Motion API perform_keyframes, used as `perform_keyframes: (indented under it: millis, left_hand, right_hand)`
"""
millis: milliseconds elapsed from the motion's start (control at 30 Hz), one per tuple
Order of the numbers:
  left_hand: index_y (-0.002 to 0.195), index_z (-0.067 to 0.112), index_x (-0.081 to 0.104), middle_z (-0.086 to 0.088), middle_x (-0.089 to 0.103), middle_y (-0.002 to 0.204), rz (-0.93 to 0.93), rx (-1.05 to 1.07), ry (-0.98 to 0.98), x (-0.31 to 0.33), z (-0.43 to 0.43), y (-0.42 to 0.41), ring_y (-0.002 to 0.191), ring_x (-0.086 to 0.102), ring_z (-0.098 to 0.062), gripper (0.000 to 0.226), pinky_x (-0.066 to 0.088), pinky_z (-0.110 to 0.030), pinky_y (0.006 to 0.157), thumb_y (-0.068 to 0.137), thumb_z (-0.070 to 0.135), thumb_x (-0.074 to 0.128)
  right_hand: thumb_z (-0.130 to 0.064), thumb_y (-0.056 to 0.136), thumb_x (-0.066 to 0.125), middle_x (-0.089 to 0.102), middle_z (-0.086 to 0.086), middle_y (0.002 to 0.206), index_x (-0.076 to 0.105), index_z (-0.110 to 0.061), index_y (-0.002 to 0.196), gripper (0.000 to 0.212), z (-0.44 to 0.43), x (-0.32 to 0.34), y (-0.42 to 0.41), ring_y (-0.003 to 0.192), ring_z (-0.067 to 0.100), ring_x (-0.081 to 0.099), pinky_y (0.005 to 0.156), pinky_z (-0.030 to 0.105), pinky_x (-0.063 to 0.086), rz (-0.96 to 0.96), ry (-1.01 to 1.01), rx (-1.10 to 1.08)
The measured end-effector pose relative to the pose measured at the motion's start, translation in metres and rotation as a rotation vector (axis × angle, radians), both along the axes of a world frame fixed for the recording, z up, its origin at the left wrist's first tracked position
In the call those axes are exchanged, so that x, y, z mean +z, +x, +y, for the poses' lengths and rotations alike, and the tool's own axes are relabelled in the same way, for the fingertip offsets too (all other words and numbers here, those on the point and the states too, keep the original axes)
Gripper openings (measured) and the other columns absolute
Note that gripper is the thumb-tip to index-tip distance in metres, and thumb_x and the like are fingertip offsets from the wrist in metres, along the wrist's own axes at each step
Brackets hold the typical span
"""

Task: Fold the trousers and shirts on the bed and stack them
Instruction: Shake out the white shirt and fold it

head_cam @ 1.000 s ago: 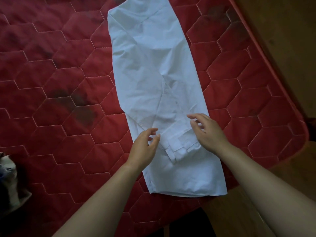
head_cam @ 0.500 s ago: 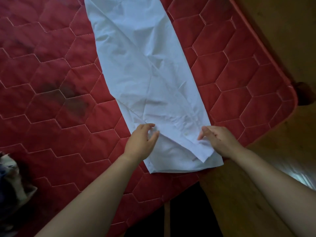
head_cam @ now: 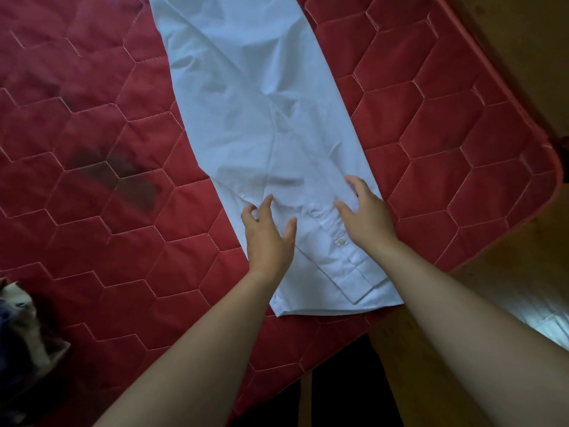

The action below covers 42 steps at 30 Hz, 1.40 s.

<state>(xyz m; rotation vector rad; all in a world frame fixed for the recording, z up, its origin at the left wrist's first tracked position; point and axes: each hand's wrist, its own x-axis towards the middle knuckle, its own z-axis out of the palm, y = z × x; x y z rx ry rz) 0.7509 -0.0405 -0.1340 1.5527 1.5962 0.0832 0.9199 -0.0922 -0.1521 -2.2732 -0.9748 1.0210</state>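
A white shirt [head_cam: 261,118] lies folded into a long narrow strip on the red quilted mattress [head_cam: 92,211], running from the top of the view down to the near edge. A buttoned cuff of its sleeve [head_cam: 348,257] lies on top near the lower end. My left hand [head_cam: 268,235] is over the strip's left side with fingers spread and slightly bent, holding nothing. My right hand [head_cam: 366,214] is over the right side just above the cuff, fingers spread, holding nothing. Whether the fingertips touch the cloth is unclear.
A bundle of other clothes [head_cam: 21,328] lies at the mattress's lower left. The mattress corner [head_cam: 548,167] is at the right, with wooden floor [head_cam: 492,288] beyond it. Dark stains [head_cam: 117,177] mark the mattress left of the shirt.
Both hands moved up from the shirt's lower end onto its middle part. The sleeve cuff now lies on top near the lower end. The view shifted closer.
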Motion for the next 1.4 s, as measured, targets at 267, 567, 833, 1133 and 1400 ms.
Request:
perform_keyframes:
  millis: [267, 567, 833, 1133, 1400]
  left_hand:
    - [0.143, 0.023, 0.026, -0.007, 0.022, 0.141, -0.037, 0.129, -0.005, -0.002, -0.003, 0.0, 0.111, 0.05, -0.022, 0.06, 0.043, -0.027, 0.095, 0.091, 0.029, 0.055]
    - [0.138, 0.034, 0.029, 0.007, 0.045, 0.058, -0.127, -0.002, 0.011, 0.002, 0.001, 0.003, 0.045, 0.044, -0.005, 0.055, 0.032, -0.014, 0.045, 0.091, 0.02, 0.052]
    - [0.135, 0.023, 0.044, -0.011, 0.037, 0.126, 0.136, 0.045, 0.314, 0.006, 0.113, -0.018, 0.113, 0.044, -0.027, 0.05, 0.039, -0.034, 0.095, 0.087, 0.03, 0.057]
    - [0.142, 0.022, 0.031, -0.014, 0.043, 0.136, 0.088, 0.082, 0.259, -0.025, 0.276, 0.014, 0.124, 0.043, -0.031, 0.051, 0.034, -0.035, 0.101, 0.095, 0.037, 0.044]
    - [0.141, 0.04, 0.018, 0.0, 0.054, 0.099, -0.094, 0.081, 0.366, -0.027, 0.292, 0.028, 0.084, 0.054, -0.014, 0.07, 0.044, -0.028, 0.075, 0.084, 0.042, 0.059]
  right_hand:
    - [-0.03, 0.095, 0.049, 0.063, 0.006, 0.117, 0.041, -0.019, 0.135, 0.043, -0.047, 0.01, -0.013, 0.099, 0.021, 0.06, 0.078, 0.025, 0.043, -0.013, -0.11, -0.001]
    - [-0.026, 0.094, 0.049, 0.061, 0.008, 0.12, 0.04, -0.016, 0.133, 0.041, -0.037, 0.012, -0.004, 0.102, 0.025, 0.059, 0.082, 0.035, 0.049, -0.011, -0.227, 0.079]
    - [-0.024, 0.086, 0.063, 0.051, 0.007, 0.111, 0.047, -0.006, 0.124, 0.045, 0.08, 0.013, 0.007, 0.093, 0.019, 0.052, 0.079, 0.022, 0.037, -0.06, 0.063, 0.126]
    - [-0.033, 0.088, 0.06, 0.054, -0.01, 0.079, 0.053, -0.014, 0.116, 0.035, 0.249, -0.008, 0.012, 0.081, 0.013, 0.055, 0.074, 0.025, 0.041, 0.083, 0.109, 0.178]
    - [-0.027, 0.081, 0.068, 0.054, 0.008, 0.109, 0.056, -0.01, 0.113, 0.038, 0.219, -0.012, 0.051, 0.1, 0.026, 0.052, 0.088, 0.036, 0.042, -0.202, 0.207, 0.119]
